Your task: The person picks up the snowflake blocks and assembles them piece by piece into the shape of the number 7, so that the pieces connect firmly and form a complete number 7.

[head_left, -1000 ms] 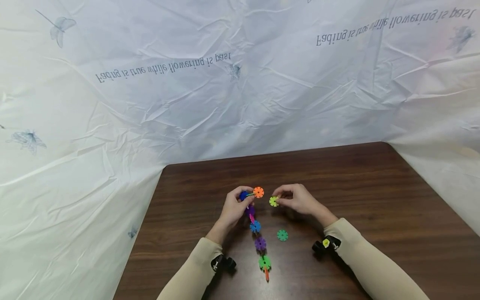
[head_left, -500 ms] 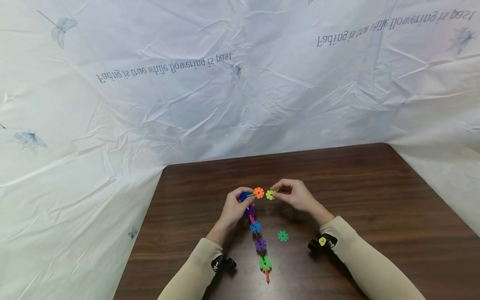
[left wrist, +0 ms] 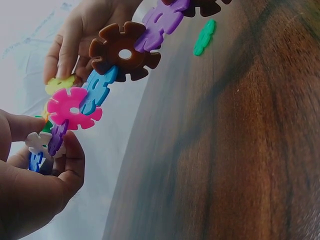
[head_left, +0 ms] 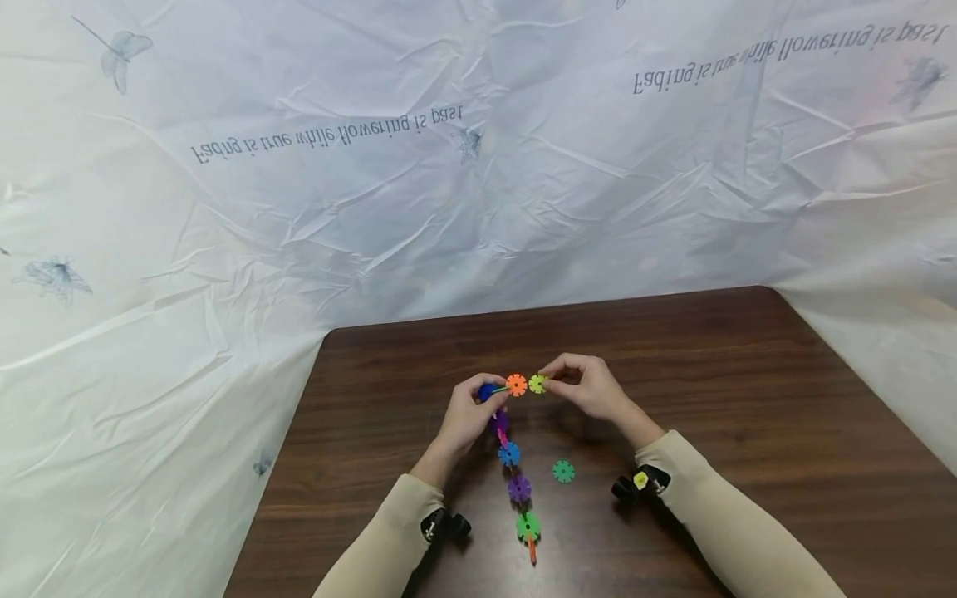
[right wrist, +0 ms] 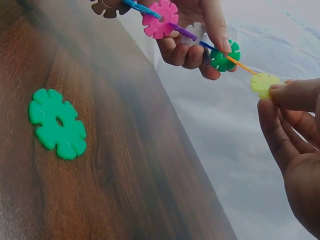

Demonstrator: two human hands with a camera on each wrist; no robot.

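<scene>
My left hand (head_left: 463, 414) grips a chain of slotted plastic snowflake discs near its far end, thumb and finger pinching the green disc (right wrist: 220, 61). An orange disc (head_left: 517, 384) sticks out to the right of those fingers. My right hand (head_left: 596, 392) pinches a yellow disc (head_left: 537, 384) between thumb and finger. In the right wrist view, the yellow disc meets the orange disc's edge. The chain runs toward me through a pink disc (left wrist: 64, 106), a brown disc (left wrist: 105, 47) and others, down to a light green disc (head_left: 527, 526) and an orange-red end disc (head_left: 532, 551).
One loose green disc (head_left: 563, 472) lies flat on the dark wooden table (head_left: 673, 357), right of the chain. A white printed sheet (head_left: 523, 208) hangs behind the table and at its sides. Both wrists wear small black cameras.
My right hand has moved left and slightly away from me, bringing the yellow disc from apart to right beside the orange disc. The left hand and the chain have stayed almost still.
</scene>
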